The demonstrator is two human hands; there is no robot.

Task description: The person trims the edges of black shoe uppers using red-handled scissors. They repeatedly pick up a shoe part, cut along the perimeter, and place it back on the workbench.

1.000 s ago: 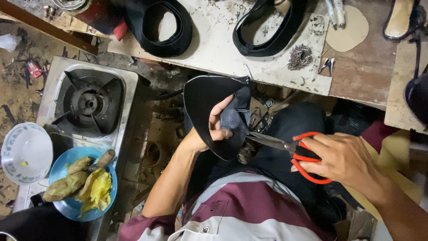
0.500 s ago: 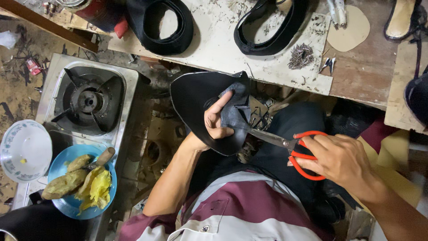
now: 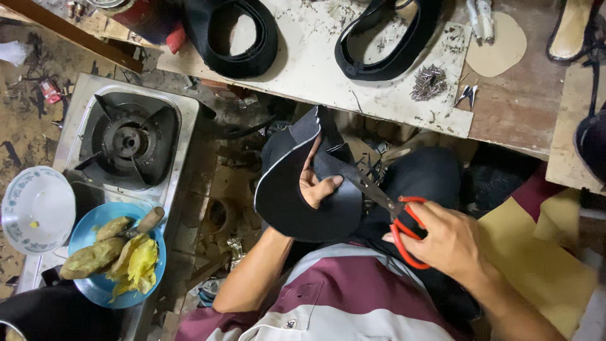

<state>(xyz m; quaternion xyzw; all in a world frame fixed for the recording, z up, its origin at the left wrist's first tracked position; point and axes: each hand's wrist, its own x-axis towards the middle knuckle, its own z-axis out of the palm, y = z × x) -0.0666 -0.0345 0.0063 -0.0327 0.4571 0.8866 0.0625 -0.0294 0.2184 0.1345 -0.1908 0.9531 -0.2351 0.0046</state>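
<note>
Left fingers: curled around the black shoe upper (image 3: 287,189), thumb (image 3: 328,185) pressed on its inner face; grip closed on the piece.
Left hand (image 3: 314,183): sits at the centre of the piece, over the lap.
Right fingers: threaded through the red loops of the scissors (image 3: 388,211) and closed on them; how far the blades are parted cannot be told.
Right hand (image 3: 445,243): at 4 o'clock from the left hand, near it.
Scissors axis: runs from the handles at 4 o'clock up to the tips at 10 o'clock, blades meeting the piece's edge just beside the left thumb.
Shoe upper: long axis runs 12 to 6 o'clock, pale edge along its left side; nearer the left hand.
Beyond, 12 o'clock: workboard (image 3: 315,69) with two black straps.
Beyond, 9 o'clock: gas burner (image 3: 129,142); blue plate (image 3: 85,230) of food below it.
</note>
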